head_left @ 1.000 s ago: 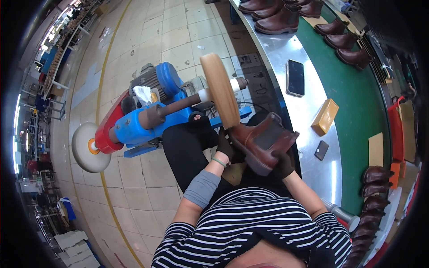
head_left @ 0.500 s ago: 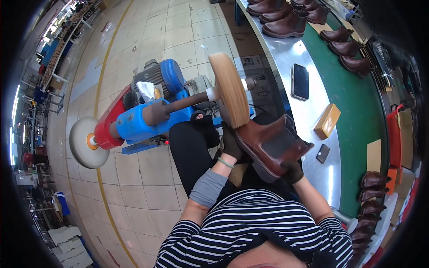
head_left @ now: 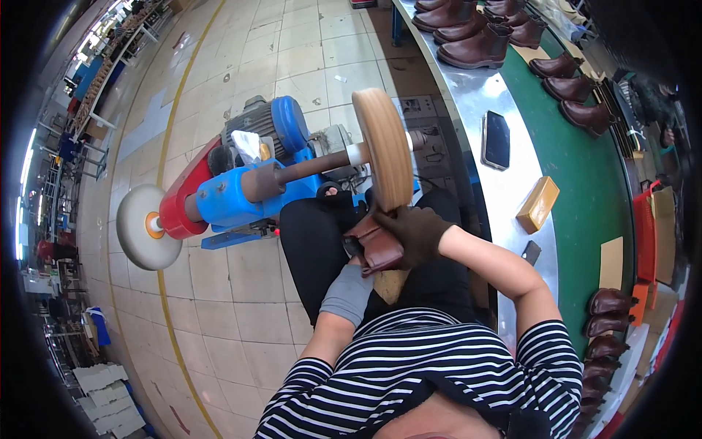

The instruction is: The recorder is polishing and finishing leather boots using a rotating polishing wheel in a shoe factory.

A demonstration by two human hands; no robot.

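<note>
Regrip of a boot (head_left: 380,252) beneath a tan wheel (head_left: 385,146). Compared with the view half a second earlier, the boot is turned: its elastic side panel no longer faces upward, and its shaft now points back toward the wearer. The right hand (head_left: 418,235) has moved from the heel end to the part of the boot nearest the wheel. For the work in hand, the change appears to bring a different face of the leather to the wheel, whose streaked rim suggests rotation. Contact between rim and leather cannot be confirmed, since the right hand covers the front of the boot.

The boot is held above the lap, between the knees and just below the wheel's lower edge. The gloved right hand is clamped on its right side, fingers bent over the leather and close to the rim. The right elbow is bent well outward, and the forearm (head_left: 486,256) crosses inward to the boot. The left arm rises more steeply; beyond its grey cuff (head_left: 347,296) the left hand is largely hidden. Whether it lies inside the boot or behind it, and how its fingers stand, cannot be told. To the right, a phone (head_left: 496,139) and a yellow block (head_left: 539,205) lie on the metal ledge (head_left: 468,95).
</note>
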